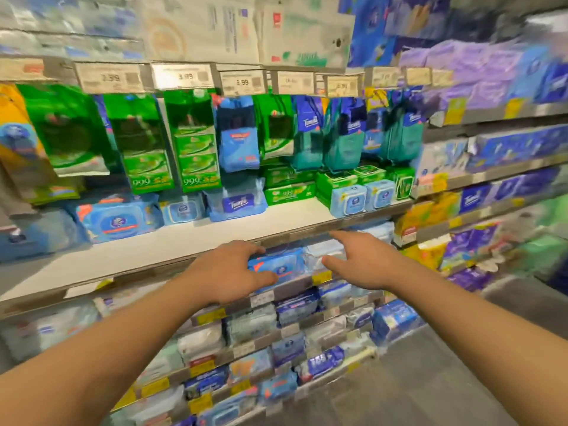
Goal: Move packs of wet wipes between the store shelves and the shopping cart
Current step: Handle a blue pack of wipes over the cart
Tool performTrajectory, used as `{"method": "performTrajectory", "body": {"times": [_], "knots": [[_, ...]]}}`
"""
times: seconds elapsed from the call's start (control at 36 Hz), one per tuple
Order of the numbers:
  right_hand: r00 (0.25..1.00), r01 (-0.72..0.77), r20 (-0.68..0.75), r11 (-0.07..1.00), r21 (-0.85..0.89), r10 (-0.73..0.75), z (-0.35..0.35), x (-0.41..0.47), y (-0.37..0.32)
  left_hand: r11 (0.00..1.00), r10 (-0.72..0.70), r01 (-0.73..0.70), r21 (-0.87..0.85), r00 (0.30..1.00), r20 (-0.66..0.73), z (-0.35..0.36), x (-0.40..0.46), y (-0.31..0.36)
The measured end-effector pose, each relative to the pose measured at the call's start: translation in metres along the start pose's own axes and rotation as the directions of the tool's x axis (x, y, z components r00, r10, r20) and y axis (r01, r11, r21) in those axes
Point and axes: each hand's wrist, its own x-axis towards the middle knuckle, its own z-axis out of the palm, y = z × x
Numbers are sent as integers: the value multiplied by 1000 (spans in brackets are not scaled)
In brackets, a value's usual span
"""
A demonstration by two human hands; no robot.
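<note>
A blue pack of wet wipes (281, 262) lies on the shelf level just under the white shelf (184, 241). My left hand (229, 273) grips its left end, fingers over the top edge and thumb across the front. My right hand (364, 261) hovers to the right of that pack with fingers spread, in front of a pale pack (319, 252), holding nothing. More blue packs of wipes (118, 216) sit at the back of the white shelf. The shopping cart is out of view.
Green hanging packs (144, 149) and teal ones (341, 139) dangle above the white shelf under the price tags (184, 76). Lower shelves (276, 336) hold several rows of wipes. Tissue packs (479, 198) fill the bay on the right. Grey floor (430, 379) lies at the lower right.
</note>
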Motion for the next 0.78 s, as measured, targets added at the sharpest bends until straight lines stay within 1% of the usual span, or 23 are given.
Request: {"method": "performTrajectory", "body": {"times": [0.08, 0.28, 0.39, 0.58, 0.69, 0.78], "knots": [[999, -43, -11, 999, 31, 44, 3, 10, 19, 999, 49, -49, -23, 999, -2, 2, 31, 11], [985, -162, -55, 987, 10, 163, -4, 48, 60, 983, 164, -164, -77, 986, -2, 9, 117, 20], [972, -224, -80, 975, 4, 223, -12, 72, 77, 970, 231, -231, -77, 973, -6, 12, 166, 23], [952, -277, -126, 960, 34, 279, -17, 106, 111, 935, 336, -333, -124, 942, -2, 24, 228, 41], [942, -310, -135, 951, 4, 308, -18, 124, 137, 929, 356, -352, -112, 934, 21, 32, 259, 53], [938, -319, -142, 948, 10, 318, -20, 139, 157, 933, 346, -344, -107, 938, 9, 37, 285, 61]]}}
